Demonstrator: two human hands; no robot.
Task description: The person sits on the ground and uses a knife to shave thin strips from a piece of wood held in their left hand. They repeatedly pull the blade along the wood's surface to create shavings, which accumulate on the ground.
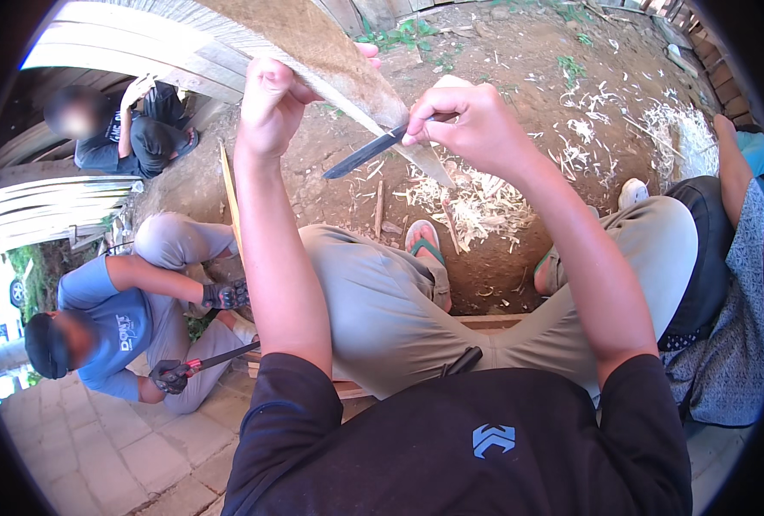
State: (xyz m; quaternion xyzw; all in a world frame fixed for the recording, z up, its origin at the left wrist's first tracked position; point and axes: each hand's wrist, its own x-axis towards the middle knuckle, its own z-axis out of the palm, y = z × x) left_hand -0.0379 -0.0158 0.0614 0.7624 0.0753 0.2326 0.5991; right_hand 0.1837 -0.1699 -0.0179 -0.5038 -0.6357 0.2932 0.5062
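My left hand (274,99) is closed around the edge of a long, flat wooden board (330,60), raised in front of me. The board tapers to a pointed end near my right hand (468,125). That hand grips a knife (360,160) with a dark, narrow blade, which points to the left. The blade crosses the board close to its tapered end and appears to touch it. My fingers hide part of the knife's handle.
Pale wood shavings (485,211) litter the dirt ground around my sandalled feet. To my left, a gloved person (115,301) holds a long blade with a red handle. Another person (141,129) sits farther off, and someone in patterned cloth (722,370) is close on my right.
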